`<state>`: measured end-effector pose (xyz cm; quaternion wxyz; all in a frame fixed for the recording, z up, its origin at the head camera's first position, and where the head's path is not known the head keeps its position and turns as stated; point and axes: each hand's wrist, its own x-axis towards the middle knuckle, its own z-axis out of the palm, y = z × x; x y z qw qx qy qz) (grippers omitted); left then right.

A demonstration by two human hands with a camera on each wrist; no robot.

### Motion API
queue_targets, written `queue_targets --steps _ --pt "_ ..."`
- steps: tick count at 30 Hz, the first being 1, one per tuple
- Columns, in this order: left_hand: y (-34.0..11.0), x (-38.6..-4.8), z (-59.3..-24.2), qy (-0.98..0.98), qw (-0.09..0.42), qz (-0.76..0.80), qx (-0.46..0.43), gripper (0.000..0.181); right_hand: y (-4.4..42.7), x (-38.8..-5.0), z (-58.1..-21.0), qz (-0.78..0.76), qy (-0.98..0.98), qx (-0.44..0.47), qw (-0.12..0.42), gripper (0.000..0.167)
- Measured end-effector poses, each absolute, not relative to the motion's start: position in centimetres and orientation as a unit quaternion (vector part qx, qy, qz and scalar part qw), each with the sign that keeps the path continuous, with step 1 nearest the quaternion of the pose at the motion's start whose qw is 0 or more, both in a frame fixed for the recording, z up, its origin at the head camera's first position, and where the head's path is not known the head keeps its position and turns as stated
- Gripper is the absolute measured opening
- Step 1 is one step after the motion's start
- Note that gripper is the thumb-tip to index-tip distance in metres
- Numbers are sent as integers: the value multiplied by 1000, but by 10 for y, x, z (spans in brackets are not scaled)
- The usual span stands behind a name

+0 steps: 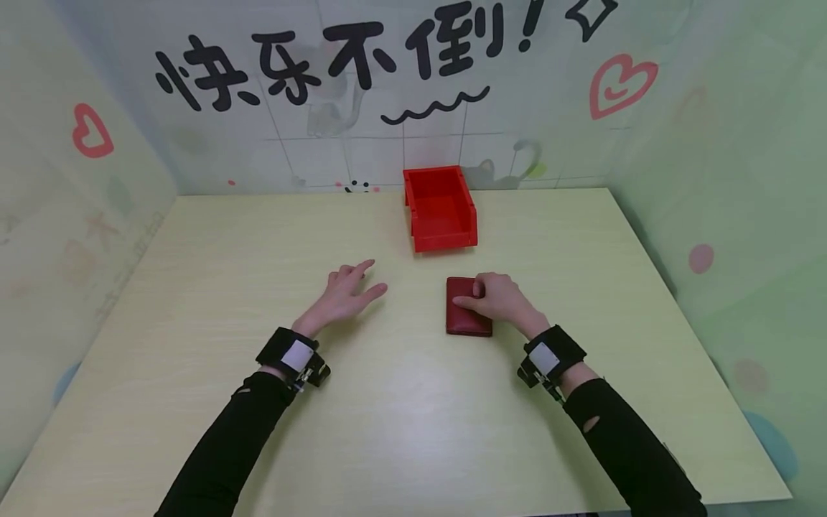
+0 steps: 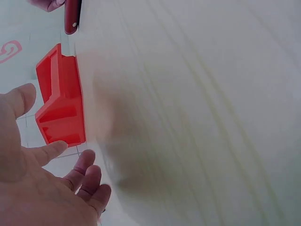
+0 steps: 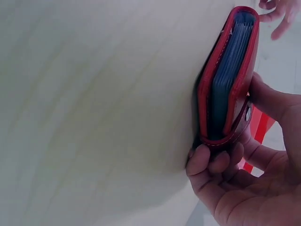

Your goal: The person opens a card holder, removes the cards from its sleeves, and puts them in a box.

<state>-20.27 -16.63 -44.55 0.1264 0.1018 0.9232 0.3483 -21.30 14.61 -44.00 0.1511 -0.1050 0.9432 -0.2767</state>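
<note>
A dark red card holder (image 1: 460, 316) lies on the table in front of the red bin in the head view. My right hand (image 1: 502, 298) grips its right side, thumb on top and fingers curled at the edge. In the right wrist view the card holder (image 3: 230, 77) shows a stack of clear card sleeves between its covers and a snap strap by my fingers. My left hand (image 1: 339, 293) hovers over the table to the left, fingers spread and holding nothing. In the left wrist view the left hand (image 2: 47, 174) appears near the bin, apart from it.
The red plastic bin (image 1: 442, 208) stands at the table's back edge, its low side facing me. Printed wall panels (image 1: 362, 143) rise behind and on both sides of the pale wooden table (image 1: 400, 416).
</note>
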Motion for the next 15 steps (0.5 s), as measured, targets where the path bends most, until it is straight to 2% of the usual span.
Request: queue_targets --steps 3,11,15 --pt "-159 -203 -446 918 141 352 112 70 131 -210 -439 -273 943 -108 156 34" --pt "-140 -202 -441 882 221 401 109 65 90 -205 -437 -270 941 -123 165 29" --pt "-132 -204 -443 874 237 407 118 72 76 -203 -437 -278 936 -142 164 28"
